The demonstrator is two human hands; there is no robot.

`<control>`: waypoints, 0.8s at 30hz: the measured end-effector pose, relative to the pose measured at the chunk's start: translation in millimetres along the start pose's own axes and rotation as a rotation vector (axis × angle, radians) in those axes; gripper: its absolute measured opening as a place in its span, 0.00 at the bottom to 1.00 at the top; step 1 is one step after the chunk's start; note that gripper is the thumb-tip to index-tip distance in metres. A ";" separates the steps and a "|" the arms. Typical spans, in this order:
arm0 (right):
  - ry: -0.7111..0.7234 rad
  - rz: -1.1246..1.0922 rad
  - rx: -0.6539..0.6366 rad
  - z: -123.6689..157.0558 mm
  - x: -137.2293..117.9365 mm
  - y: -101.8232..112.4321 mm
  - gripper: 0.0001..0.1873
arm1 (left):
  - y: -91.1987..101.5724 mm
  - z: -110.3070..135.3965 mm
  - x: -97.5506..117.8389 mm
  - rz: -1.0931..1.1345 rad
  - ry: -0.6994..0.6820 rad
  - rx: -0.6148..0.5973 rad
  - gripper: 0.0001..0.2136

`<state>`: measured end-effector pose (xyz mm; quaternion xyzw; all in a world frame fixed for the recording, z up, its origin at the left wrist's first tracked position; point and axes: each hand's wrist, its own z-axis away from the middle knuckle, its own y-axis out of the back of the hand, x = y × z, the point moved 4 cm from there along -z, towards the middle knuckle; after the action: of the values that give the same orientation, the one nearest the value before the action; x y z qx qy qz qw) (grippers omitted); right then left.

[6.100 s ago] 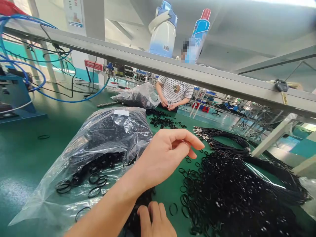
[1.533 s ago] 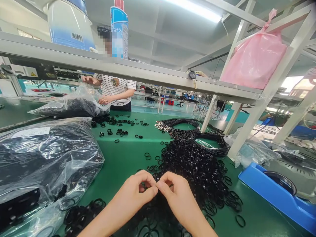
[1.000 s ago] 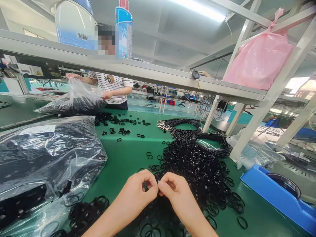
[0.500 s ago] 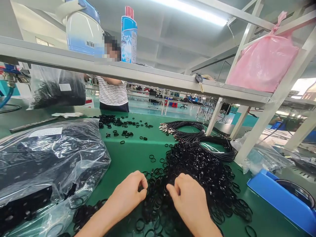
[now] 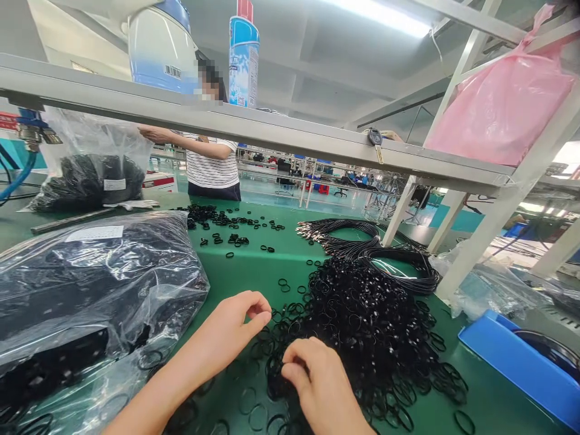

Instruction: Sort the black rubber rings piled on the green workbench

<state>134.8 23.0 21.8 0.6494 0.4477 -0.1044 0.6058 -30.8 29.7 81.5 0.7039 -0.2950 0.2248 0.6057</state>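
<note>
A large heap of thin black rubber rings [image 5: 362, 320] lies on the green table [image 5: 254, 272] in front of me. My left hand [image 5: 231, 329] hovers at the heap's left edge, thumb and forefinger pinched together; what they hold is too small to make out. My right hand [image 5: 317, 380] rests curled on the near part of the heap, its fingertips buried among the rings.
A clear plastic bag of black rings [image 5: 90, 284] lies at my left. Coiled black cords [image 5: 376, 248] sit behind the heap. A blue tray [image 5: 516, 362] is at the right. Across the table a person in a striped shirt [image 5: 208, 166] holds up another bag [image 5: 90, 169].
My hands, pinched together over the heap, have drawn apart: the left rose and moved left, the right dropped into the rings. The person opposite lifted their bag off the table.
</note>
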 end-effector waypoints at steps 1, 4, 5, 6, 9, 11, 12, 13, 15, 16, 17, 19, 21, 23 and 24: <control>-0.034 -0.038 0.009 -0.7 2.1 4.1 0.11 | 0.3 0.7 0.0 0.010 -0.001 -0.020 0.10; -0.094 -0.144 0.015 -2.3 8.2 7.9 0.12 | -4.9 3.9 2.5 0.040 -0.020 -0.148 0.10; -0.109 -0.176 0.011 -2.7 9.2 7.5 0.11 | -8.7 5.5 3.9 0.062 -0.022 -0.204 0.10; -0.122 -0.211 0.004 -3.2 9.4 6.7 0.10 | -13.1 7.1 5.6 0.095 -0.021 -0.257 0.09; -0.154 -0.367 -0.003 -4.5 6.5 5.6 0.06 | -27.6 11.3 10.1 0.209 -0.011 -0.366 0.07; -0.161 -0.444 0.006 -4.8 4.1 6.0 0.05 | -34.3 12.0 11.0 0.234 -0.010 -0.361 0.07; -0.161 -0.456 0.010 -4.8 3.5 6.3 0.05 | -36.3 11.9 10.5 0.226 -0.008 -0.346 0.06; -0.159 -0.452 0.019 -4.7 3.3 6.9 0.05 | -37.6 11.6 9.4 0.211 -0.003 -0.332 0.06; -0.143 -0.400 0.059 -4.6 4.0 10.1 0.05 | -39.0 10.9 6.3 0.179 0.002 -0.328 0.05; -0.135 -0.357 0.091 -4.7 4.7 12.9 0.04 | -39.1 10.4 4.4 0.161 0.002 -0.329 0.05; -0.127 -0.308 0.127 -4.9 5.7 16.4 0.05 | -38.5 9.5 2.2 0.141 0.004 -0.323 0.05; -0.128 -0.205 0.186 -5.7 8.8 24.1 0.06 | -36.6 7.3 -2.4 0.107 0.010 -0.297 0.06; -0.138 -0.077 0.191 -6.6 12.5 29.6 0.06 | -34.3 5.4 -5.5 0.097 0.004 -0.277 0.06; -0.114 0.109 0.180 -6.6 14.6 32.2 0.06 | -31.1 4.4 -6.2 0.120 -0.018 -0.272 0.08; -0.090 0.210 0.181 -5.9 14.5 32.2 0.06 | -28.2 4.0 -6.0 0.130 -0.027 -0.259 0.10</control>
<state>163.5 39.2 35.7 0.7392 0.3387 -0.1094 0.5717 -15.9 29.2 56.5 0.6024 -0.3745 0.2139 0.6716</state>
